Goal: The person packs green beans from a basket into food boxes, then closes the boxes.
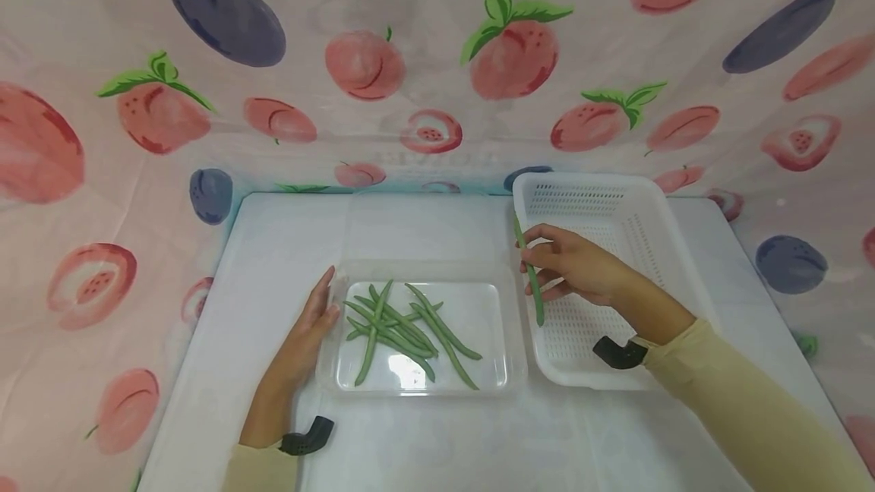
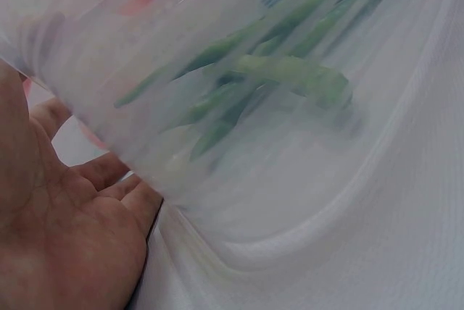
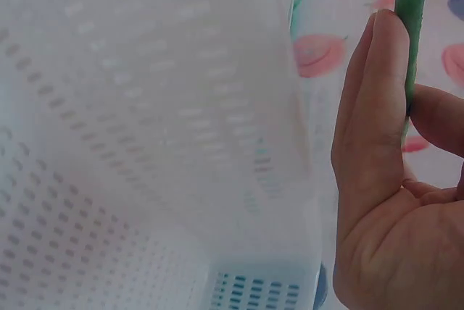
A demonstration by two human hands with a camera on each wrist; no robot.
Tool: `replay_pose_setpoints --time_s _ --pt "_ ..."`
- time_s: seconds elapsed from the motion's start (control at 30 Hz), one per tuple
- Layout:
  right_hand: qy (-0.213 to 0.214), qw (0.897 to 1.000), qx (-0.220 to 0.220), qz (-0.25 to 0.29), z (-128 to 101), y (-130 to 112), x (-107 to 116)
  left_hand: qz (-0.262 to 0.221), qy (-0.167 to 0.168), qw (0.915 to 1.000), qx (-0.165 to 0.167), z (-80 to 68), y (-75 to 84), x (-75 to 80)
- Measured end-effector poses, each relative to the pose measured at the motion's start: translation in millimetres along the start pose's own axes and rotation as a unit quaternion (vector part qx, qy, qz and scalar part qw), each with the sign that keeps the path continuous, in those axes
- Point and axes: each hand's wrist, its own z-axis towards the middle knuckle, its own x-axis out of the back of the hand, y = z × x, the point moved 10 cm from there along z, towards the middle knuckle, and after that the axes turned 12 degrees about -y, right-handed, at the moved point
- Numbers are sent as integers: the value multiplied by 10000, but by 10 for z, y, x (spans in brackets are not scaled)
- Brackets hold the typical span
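Note:
My right hand (image 1: 570, 260) pinches one green bean (image 1: 529, 272) between thumb and fingers, over the left rim of a white perforated basket (image 1: 683, 279). The right wrist view shows the same bean (image 3: 412, 6) upright against the fingers. Several green beans (image 1: 393, 325) lie in a loose pile in a clear plastic tray (image 1: 488, 370), mostly toward its left and middle. My left hand (image 1: 307, 332) rests at that tray's left side with its fingers fairly straight. In the left wrist view the beans (image 2: 290, 71) show blurred through the tray's wall.
The basket stands just right of the tray on a white-covered table (image 1: 444, 439). A fruit-print cloth (image 1: 437, 21) hangs behind and along the sides. Black wrist devices (image 1: 307, 435) sit at both cuffs.

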Motion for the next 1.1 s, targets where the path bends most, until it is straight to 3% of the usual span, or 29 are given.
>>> replay_pose_setpoints --time_s 0.3,1.1 --pt "-293 9993 223 48 81 -171 -293 -29 -15 10000 -37 2 1 1" --pt "-755 9965 70 -360 359 -333 -848 -42 -32 10000 7 2 0 2"
